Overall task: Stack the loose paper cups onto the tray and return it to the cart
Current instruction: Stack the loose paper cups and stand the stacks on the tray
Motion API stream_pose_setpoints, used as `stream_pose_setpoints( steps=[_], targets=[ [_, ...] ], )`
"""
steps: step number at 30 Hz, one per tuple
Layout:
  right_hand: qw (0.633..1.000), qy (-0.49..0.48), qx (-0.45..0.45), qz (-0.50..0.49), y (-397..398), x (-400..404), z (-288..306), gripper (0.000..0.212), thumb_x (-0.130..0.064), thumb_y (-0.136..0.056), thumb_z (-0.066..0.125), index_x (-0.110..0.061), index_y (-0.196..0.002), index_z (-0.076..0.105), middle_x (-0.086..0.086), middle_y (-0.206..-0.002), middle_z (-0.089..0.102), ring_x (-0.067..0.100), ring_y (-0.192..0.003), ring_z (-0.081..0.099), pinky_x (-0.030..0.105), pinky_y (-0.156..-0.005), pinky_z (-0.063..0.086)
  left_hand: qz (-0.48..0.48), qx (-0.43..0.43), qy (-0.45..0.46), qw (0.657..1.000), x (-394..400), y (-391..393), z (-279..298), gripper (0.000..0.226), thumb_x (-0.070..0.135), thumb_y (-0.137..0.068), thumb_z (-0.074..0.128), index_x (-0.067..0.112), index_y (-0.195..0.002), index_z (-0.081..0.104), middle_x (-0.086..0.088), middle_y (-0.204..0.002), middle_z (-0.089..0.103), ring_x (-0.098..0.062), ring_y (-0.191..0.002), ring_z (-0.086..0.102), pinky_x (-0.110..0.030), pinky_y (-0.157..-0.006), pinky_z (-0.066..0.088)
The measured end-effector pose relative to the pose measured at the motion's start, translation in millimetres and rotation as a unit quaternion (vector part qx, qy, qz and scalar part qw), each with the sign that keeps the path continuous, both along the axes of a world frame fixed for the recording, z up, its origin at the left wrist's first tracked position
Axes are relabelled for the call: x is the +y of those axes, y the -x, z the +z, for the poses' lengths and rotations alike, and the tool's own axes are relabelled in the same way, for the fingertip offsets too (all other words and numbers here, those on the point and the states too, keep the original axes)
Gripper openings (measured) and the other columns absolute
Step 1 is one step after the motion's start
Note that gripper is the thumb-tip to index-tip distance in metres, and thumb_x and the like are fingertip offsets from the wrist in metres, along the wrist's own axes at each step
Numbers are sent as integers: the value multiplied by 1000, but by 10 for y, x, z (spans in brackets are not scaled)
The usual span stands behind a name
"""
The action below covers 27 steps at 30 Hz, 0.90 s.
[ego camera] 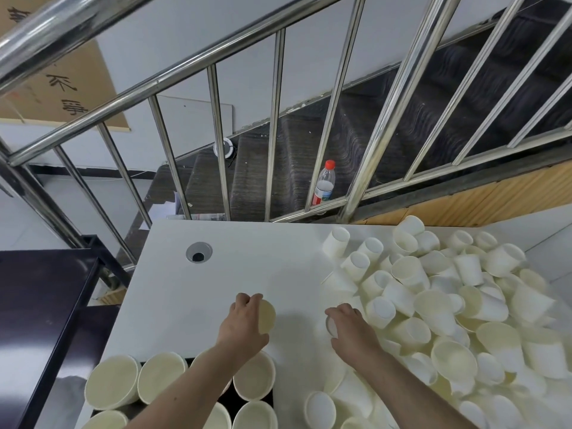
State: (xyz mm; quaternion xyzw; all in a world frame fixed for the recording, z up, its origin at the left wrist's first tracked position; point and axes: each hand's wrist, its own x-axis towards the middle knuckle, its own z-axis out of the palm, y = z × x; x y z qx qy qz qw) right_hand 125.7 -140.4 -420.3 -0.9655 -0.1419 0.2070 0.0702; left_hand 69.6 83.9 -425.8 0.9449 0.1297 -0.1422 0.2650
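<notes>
A heap of loose white paper cups (439, 308) covers the right half of the white table (192, 305). At the near edge, several upright cup stacks (161, 377) stand on a black tray (230, 397), mostly hidden by them. My left hand (244, 323) grips one paper cup (266, 315) lying on its side over the middle of the table, mouth to the right. At the left edge of the heap my right hand (351, 331) holds another cup (331, 326), of which only the bottom shows.
A black cart (37, 305) stands to the left of the table. A steel stair railing (278, 125) rises just behind the table, with a plastic bottle (324, 182) beyond its bars. A round cable hole (198, 252) sits in the table's far left.
</notes>
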Motion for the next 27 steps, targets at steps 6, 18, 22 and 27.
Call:
stream_pose_setpoints(
  steps=[6, 18, 22, 27],
  targets=[
    [998, -51, -26, -14, -23, 36, -18, 54, -30, -92, 55, -26, -143, 38, -5, -138, 41, 18, -125, 40, 30, -98, 43, -4, 18, 14, 1000, 60, -20, -79, 80, 32, -75, 69, 27, -142, 26, 0, -134, 32, -19, -125, 37, -30, -88, 47],
    [704, -525, 223, -423, -120, 377, 340, 15, -20, -93, 52, -13, -90, 64, 6, -85, 61, 23, -79, 59, 36, -70, 50, -57, -141, 155, 976, -56, -51, 148, 99, 57, -65, 76, 30, -146, 26, 17, -143, 31, -3, -129, 37, -27, -107, 33],
    [658, -539, 278, -446, -77, 448, 398, 15, -20, -92, 50, -9, -88, 60, 11, -82, 58, 25, -74, 58, 36, -64, 50, -30, -196, 199, 960, -144, -31, 225, 86, 43, -70, 78, 34, -141, 31, 21, -130, 42, 2, -112, 49, -15, -92, 42],
    [821, -449, 138, -326, -3, 465, 345, 24, -29, -98, 49, -14, -92, 66, 5, -97, 66, 22, -97, 61, 43, -87, 54, -19, -211, 176, 961, -160, -35, 254, 66, 38, -66, 76, 36, -122, 42, 22, -115, 46, 2, -99, 51, -11, -77, 43]
  ],
)
